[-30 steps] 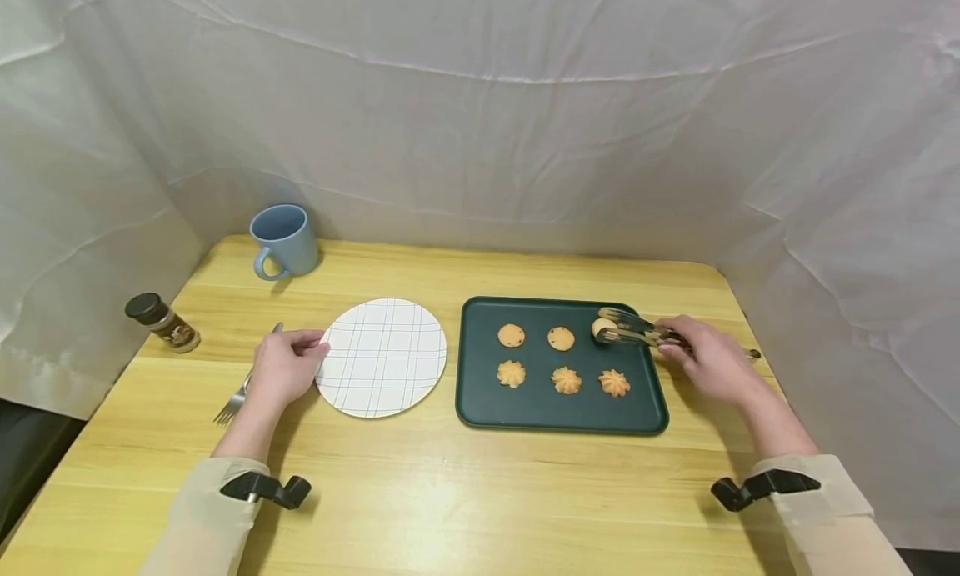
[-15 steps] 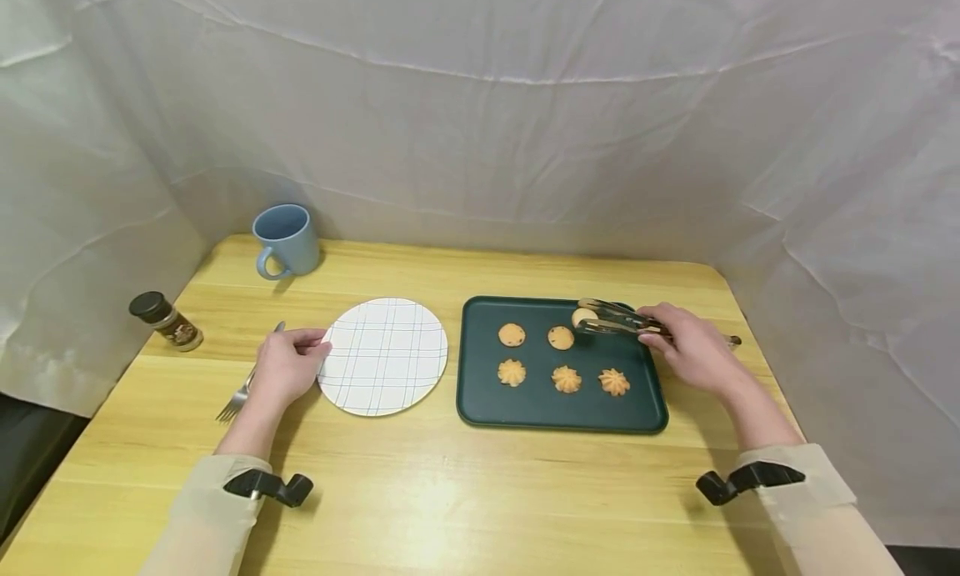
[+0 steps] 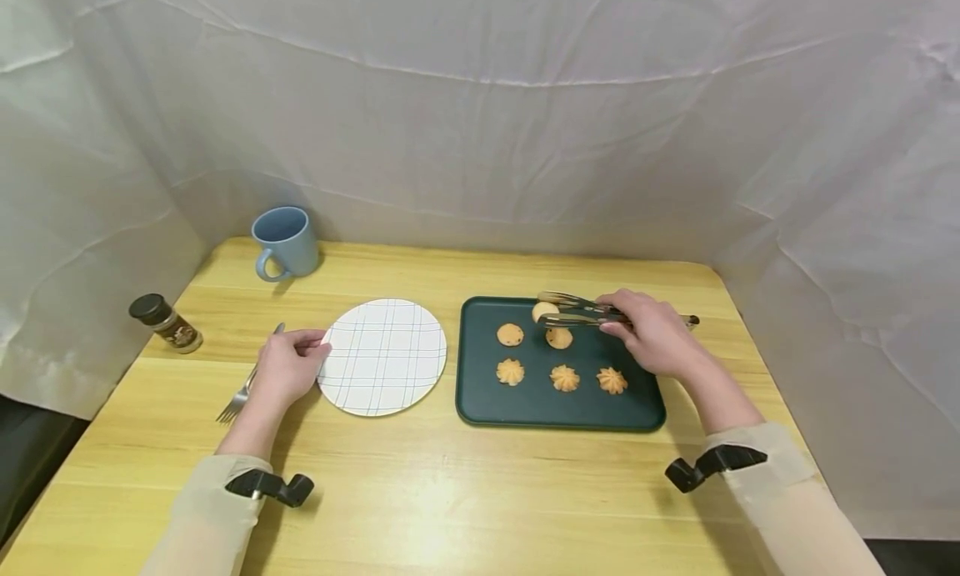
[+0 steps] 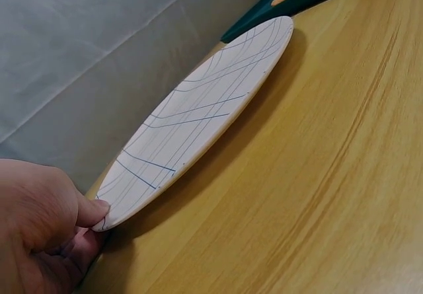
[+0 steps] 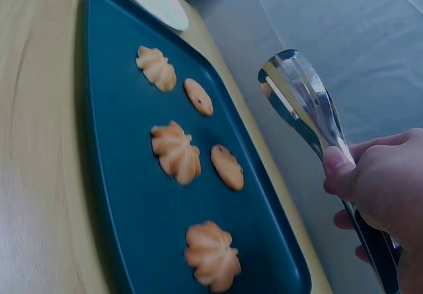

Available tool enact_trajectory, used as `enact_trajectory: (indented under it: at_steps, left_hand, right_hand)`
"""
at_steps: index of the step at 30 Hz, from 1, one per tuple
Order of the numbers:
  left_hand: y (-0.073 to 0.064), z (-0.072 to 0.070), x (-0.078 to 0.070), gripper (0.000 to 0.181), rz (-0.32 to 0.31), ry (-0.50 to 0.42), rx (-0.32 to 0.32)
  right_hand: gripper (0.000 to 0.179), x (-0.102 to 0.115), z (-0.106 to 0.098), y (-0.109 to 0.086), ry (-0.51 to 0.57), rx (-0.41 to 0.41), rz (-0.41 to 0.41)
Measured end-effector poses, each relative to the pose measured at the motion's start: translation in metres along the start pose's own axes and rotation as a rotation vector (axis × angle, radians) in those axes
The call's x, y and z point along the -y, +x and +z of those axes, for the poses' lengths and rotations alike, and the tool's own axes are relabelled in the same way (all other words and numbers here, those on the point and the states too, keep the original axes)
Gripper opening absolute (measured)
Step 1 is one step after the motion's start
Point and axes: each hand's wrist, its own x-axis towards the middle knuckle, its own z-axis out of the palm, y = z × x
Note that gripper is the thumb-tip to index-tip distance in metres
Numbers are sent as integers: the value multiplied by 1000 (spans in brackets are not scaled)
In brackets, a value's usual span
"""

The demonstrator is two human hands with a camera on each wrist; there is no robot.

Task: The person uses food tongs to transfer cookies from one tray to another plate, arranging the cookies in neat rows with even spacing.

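My left hand (image 3: 288,368) pinches the left rim of a white plate (image 3: 382,358) with blue check lines, thumb on top. In the left wrist view the plate's rim (image 4: 198,154) stands slightly above the wood. My right hand (image 3: 654,333) grips metal tongs (image 5: 310,102), raised over the back of a dark green tray (image 3: 517,411). Between the tongs' ends sits a round pale cookie (image 3: 544,311); the right wrist view hides it. On the tray lie two round cookies with dark bits, one of them a flat cookie (image 3: 510,335), and several flower-shaped cookies (image 3: 565,378).
A blue mug (image 3: 287,242) stands at the back left. A dark-capped spice jar (image 3: 167,323) is near the left edge. Partly under my left forearm lies a fork (image 3: 237,403). Pale cloth (image 3: 480,142) hangs behind the wooden table (image 3: 450,493).
My right hand has moved left with the tongs, carrying the cookie from the tray's back right corner to above its middle. The left hand and plate stay almost in place.
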Motion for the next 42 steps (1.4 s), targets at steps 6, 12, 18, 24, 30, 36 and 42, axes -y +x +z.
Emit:
enact_trajectory:
  at_steps: [6, 12, 18, 24, 30, 36, 42]
  left_hand:
    - [0, 0, 0, 32, -14, -6, 4]
    - [2, 2, 3, 32, -25, -8, 7]
    - [4, 4, 6, 32, -25, -17, 8]
    - [3, 4, 6, 31, -28, -17, -6]
    - [2, 4, 4, 31, -16, -9, -21]
    - [2, 4, 6, 30, -5, -15, -27]
    - [2, 4, 5, 31, -13, -15, -19]
  right_hand:
    - [41, 11, 4, 9, -4, 6, -25]
    - [42, 24, 7, 16, 4, 14, -42]
    - [42, 35, 12, 22, 18, 16, -70]
    - [42, 48, 16, 27, 27, 23, -91]
    - [43, 60, 24, 36, 22, 25, -121]
    - [44, 73, 30, 44, 27, 39, -135]
    - [42, 85, 36, 53, 38, 59, -144]
